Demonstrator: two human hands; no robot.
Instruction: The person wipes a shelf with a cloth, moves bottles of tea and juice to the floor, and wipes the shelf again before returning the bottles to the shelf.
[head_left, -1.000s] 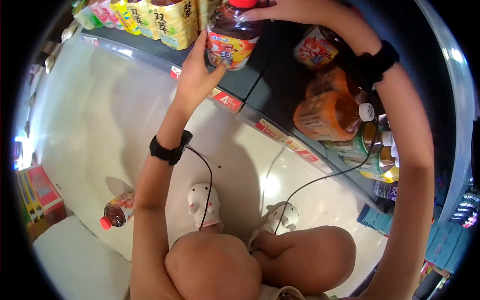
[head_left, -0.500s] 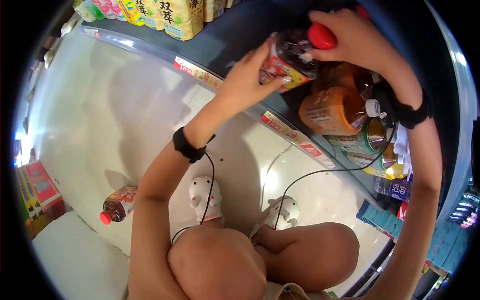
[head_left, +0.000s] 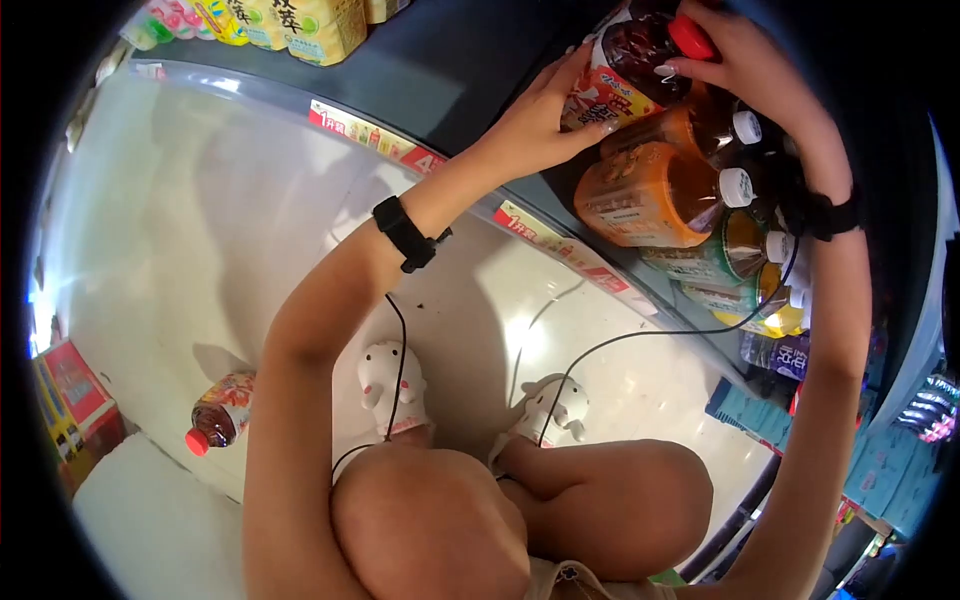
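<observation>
Both hands are on a dark red drink bottle [head_left: 640, 62] with a red cap and a colourful label, at the shelf beside the orange bottles. My left hand [head_left: 545, 118] is wrapped round the label near its base. At the top, my right hand [head_left: 735, 55] grips the red cap, thumb against the bottle's neck. Just below it on the shelf lie orange-labelled tea bottles [head_left: 640, 195] with white caps. Another red-capped bottle [head_left: 222, 412] of the same look stands on the floor at left.
Green-labelled bottles [head_left: 705, 255] sit farther along the shelf [head_left: 430, 80]. Price strips [head_left: 560, 250] line its front edge. Yellow drink packs [head_left: 325, 30] stand at the upper left. A thin black cable [head_left: 640, 335] runs from my right wrist. A carton [head_left: 75, 400] stands at the far left.
The held bottle has moved up and slightly right, closer in beside the orange bottles. Both hands went with it. The whole view has shifted a little.
</observation>
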